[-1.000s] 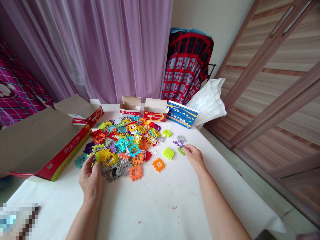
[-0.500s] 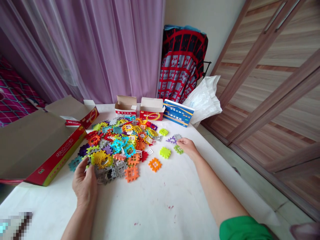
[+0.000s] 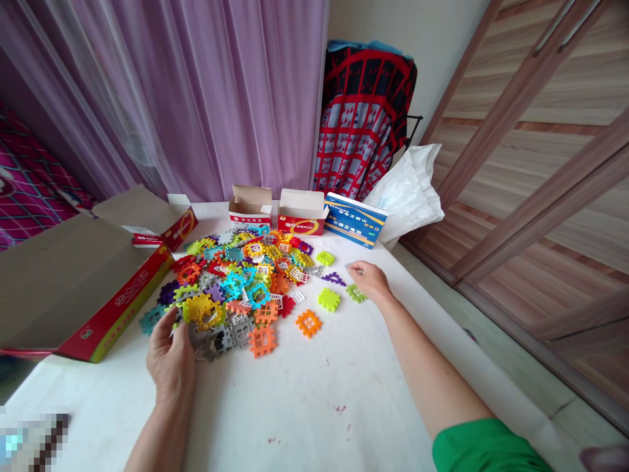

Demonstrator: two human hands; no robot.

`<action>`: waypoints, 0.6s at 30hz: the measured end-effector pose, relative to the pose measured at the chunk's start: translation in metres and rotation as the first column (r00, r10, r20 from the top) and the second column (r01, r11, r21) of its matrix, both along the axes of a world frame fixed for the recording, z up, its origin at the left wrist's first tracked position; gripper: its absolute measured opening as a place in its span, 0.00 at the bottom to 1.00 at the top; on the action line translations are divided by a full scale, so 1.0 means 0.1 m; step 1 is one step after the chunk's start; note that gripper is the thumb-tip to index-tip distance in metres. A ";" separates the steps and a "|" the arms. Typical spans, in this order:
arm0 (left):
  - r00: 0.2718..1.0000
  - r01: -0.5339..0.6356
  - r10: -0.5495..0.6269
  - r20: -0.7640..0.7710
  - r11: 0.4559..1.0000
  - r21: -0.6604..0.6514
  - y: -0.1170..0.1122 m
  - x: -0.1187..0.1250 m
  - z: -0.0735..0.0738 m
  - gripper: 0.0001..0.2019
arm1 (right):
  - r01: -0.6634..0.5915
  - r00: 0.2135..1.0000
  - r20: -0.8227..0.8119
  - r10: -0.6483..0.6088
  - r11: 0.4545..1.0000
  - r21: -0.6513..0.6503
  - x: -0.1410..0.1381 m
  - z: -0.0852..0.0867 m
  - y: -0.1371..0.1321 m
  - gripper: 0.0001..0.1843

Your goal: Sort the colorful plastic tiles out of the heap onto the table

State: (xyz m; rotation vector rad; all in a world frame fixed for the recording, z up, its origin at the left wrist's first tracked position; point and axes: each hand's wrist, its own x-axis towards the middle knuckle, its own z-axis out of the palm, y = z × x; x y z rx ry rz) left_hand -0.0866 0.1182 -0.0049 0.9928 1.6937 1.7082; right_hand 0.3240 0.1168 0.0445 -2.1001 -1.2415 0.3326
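A heap of colourful interlocking plastic building pieces (image 3: 240, 282) covers the table's left-centre part. My left hand (image 3: 171, 351) is at the heap's near left edge, thumb and fingers closed on a lime-green building piece (image 3: 177, 314) that they partly hide. On the right, my right hand (image 3: 369, 278) pinches a grey building piece (image 3: 350, 267), of which only a small part shows. Close to it lie a purple triangular piece (image 3: 334, 279), a green window-like piece (image 3: 356, 293) and a solid lime square (image 3: 329, 299). An orange square frame (image 3: 308, 323) lies nearer to me.
A large open red-and-green box (image 3: 115, 301) lies at the left. Small open red boxes (image 3: 301, 226) and a blue box (image 3: 356, 221) stand along the back. A white plastic bag (image 3: 410, 196) hangs at the back right corner, beside the wooden wardrobe (image 3: 531, 164).
My right hand with the grey piece has shifted slightly away from the purple triangular piece, which lies apart on the table. My left hand keeps its place at the heap; the view has tilted a little.
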 end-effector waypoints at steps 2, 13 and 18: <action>1.000 0.001 -0.001 0.025 1.000 -0.008 0.00 0.01 0.00 0.27 | -0.070 0.997 0.031 0.069 0.997 0.042 -0.16 0.05 -0.04 0.08; 0.998 -0.029 0.030 0.061 0.999 -0.015 0.00 0.03 0.04 0.24 | -0.424 0.905 0.045 0.424 0.905 0.009 -1.69 -0.08 0.01 0.06; 0.995 -0.009 0.008 0.104 1.000 0.013 0.00 0.03 0.03 0.25 | -0.364 0.928 -0.089 0.362 0.931 -0.007 -1.89 -0.15 0.17 0.09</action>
